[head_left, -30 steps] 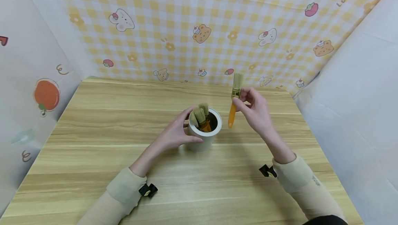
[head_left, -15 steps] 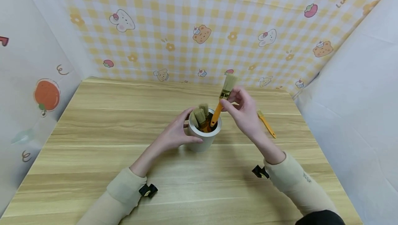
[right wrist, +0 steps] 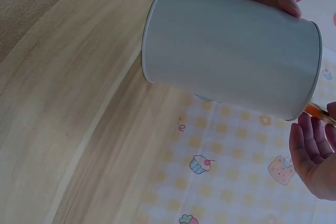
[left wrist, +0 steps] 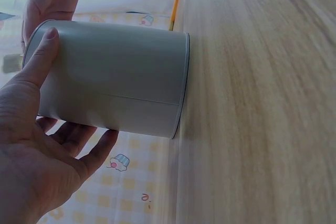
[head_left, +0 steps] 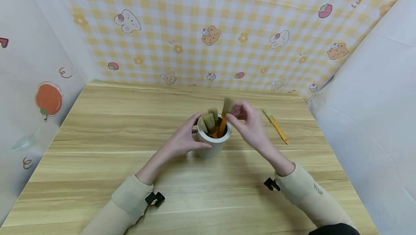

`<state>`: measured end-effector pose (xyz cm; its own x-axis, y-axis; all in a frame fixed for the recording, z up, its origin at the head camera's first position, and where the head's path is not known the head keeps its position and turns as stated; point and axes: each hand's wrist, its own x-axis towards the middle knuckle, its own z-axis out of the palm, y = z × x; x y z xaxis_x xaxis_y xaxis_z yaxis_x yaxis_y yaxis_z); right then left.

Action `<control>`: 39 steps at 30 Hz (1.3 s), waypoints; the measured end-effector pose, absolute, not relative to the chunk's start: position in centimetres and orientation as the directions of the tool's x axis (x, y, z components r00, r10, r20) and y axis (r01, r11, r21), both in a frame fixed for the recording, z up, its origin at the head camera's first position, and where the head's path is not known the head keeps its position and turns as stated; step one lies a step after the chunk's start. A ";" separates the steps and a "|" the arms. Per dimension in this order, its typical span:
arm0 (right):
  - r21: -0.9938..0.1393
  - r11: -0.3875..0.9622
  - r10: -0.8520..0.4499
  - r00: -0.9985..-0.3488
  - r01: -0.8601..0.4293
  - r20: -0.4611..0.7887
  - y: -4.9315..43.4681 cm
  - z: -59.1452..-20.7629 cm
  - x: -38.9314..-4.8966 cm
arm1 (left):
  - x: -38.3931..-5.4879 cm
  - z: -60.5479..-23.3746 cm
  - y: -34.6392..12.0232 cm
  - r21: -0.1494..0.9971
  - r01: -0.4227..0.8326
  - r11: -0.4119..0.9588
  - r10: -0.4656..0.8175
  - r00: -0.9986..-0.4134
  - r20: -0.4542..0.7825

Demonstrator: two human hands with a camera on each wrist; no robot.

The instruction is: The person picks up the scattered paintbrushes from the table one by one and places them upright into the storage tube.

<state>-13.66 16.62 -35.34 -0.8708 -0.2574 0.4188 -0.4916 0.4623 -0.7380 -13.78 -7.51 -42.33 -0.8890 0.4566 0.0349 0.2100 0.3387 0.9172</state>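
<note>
A pale grey cylindrical can [head_left: 209, 152] stands upright mid-table, with several bristle brushes [head_left: 208, 120] in it, bristles up. My left hand [head_left: 182, 139] grips the can from the left, its thumb along the near side, as the left wrist view also shows on the can wall [left wrist: 110, 77]. At the can's right side my right hand [head_left: 249, 126] pinches a paintbrush [head_left: 222, 123] with an orange handle. That handle's lower end is inside the can, bristles upward; the can hides its tip. In the right wrist view the orange handle [right wrist: 315, 112] shows at the can's mouth.
Another orange-handled paintbrush [head_left: 276, 126] lies on the wooden table [head_left: 107, 137], right of my right hand. A yellow checked cloth [head_left: 182, 18] hangs behind the table's far edge. White sheets [head_left: 373, 83] flank both sides.
My right hand has moved left and lowered the paintbrush handle-first into the can. The brush lying on the table has come into sight. My left hand has stayed on the can.
</note>
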 end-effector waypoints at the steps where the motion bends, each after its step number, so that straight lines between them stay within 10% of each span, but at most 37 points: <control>1: -0.740 0.463 -0.255 -0.873 -0.488 0.416 16.7 -35.3 -13.6 | -13.8 -42.4 -7.5 0.918 0.207 0.338 0.455 -0.890 0.033; 39: -0.568 0.774 -0.147 -0.953 -0.278 0.266 28.1 -40.6 -17.4 | -13.8 -42.4 -7.4 0.911 0.203 0.359 0.441 -0.897 0.026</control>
<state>-17.41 28.10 -40.58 -0.9527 -0.1472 0.2660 -0.2784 0.7742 -0.5684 -13.79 -7.41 -42.43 -0.8973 0.4406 0.0259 0.2027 0.3593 0.9109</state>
